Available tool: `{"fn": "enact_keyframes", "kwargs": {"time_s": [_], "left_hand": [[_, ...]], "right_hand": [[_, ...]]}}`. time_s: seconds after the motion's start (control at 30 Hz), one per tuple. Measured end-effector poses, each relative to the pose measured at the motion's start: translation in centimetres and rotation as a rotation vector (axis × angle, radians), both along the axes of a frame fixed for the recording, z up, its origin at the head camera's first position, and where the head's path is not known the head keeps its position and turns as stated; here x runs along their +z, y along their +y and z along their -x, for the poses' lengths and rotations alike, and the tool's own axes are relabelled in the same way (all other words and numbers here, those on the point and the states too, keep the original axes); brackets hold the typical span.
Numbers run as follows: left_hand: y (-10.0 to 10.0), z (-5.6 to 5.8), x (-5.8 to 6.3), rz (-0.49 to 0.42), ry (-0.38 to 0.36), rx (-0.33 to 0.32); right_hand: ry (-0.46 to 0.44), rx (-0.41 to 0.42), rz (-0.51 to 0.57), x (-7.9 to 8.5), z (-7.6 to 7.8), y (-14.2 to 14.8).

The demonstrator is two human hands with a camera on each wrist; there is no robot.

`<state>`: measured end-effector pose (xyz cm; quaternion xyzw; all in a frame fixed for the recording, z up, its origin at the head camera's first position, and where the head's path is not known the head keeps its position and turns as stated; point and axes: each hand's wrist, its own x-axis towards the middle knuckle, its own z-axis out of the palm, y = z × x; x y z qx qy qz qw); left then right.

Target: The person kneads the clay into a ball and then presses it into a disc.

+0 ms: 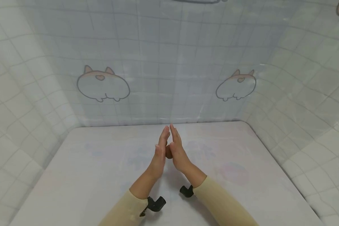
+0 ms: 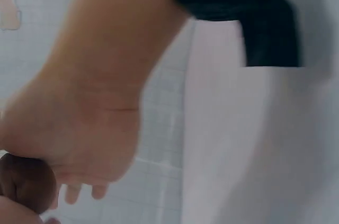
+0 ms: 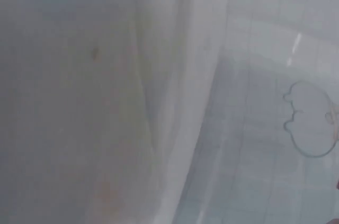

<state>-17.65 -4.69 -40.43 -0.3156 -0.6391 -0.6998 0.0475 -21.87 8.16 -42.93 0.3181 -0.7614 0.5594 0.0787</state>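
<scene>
Grid-print sheeting covers the walls around this pale tabletop, with cartoon animal rumps on it. Left hand and right hand are up over the table, palms facing, with a brown lump sandwiched between them near the heels. Neither hand is really gripping: fingers are pretty straight, nothing curled round it, just palm contact on both sides. Honestly, my worry is a drop, since I'd guess a small gap opening between the palms would let it slip down onto the table. Pressing too hard could squash it, if it's soft.

Headcount: two hands, two tan sleeves, two black wrist pieces, two whole rump drawings on the back wall, and one lump as far as I can tell; the fingers hide a fair bit, so don't hold me to that.
</scene>
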Motion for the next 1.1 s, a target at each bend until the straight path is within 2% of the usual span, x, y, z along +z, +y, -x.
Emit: {"fn": "enact_keyframes", "kwargs": {"time_s": [0.2,0.3,0.37,0.53,0.7,0.87,0.97,1.1], "left_hand": [[0.2,0.4,1.5,0.029,0.006,0.129],[0.3,0.9,1.7,0.025,-0.031,0.174],[0.3,1.2,1.5,0.023,-0.077,0.19],[0.2,1.8,0.6,0.04,-0.183,0.212],[0.1,2.0,-0.2,0.066,-0.237,0.219],[0.2,1.7,-0.9,0.114,-0.222,0.194],[0.3,1.5,-1.2,0.165,-0.191,0.213],[0.6,1.2,-2.0,0.251,-0.146,0.226]], "right_hand": [[0.158,0.16,0.108,0.3,-1.0,-0.5],[0.202,0.206,0.125,0.6,-1.6,-0.7],[0.197,0.211,0.12,0.6,-2.1,-0.7],[0.175,0.198,0.131,0.6,-3.1,-0.5],[0.169,0.206,0.166,1.3,-3.9,-0.6],[0.182,0.175,0.212,2.4,-4.4,-0.3],[0.198,0.135,0.215,2.9,-4.3,-0.1],[0.174,0.061,0.213,3.5,-4.0,0.2]]}}
